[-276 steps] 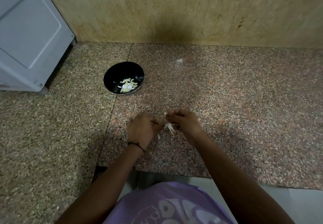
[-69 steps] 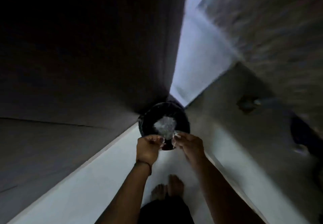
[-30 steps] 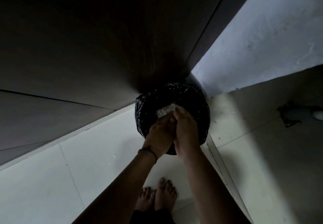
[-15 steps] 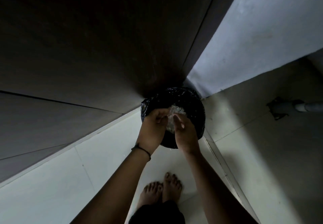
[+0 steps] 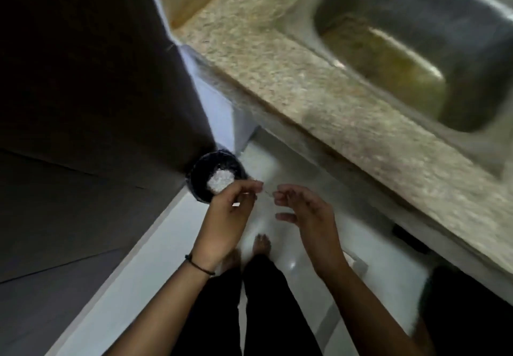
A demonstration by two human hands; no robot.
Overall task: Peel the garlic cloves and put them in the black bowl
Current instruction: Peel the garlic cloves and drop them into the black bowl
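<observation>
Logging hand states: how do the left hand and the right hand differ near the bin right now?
The left hand wears a black wristband; the right hand has a bare wrist. The left hand's fingertips are drawn together; the right hand's fingers curl loosely, thumb apart. The left hand overlaps the black-lined bin; the right hand is beside it. Both hover above the floor.

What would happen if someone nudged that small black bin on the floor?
The bin probably slides or tips easily: it looks small and holds a pale, flaky heap, so it is likely light. Its crinkled black liner looks thin and floppy.
</observation>
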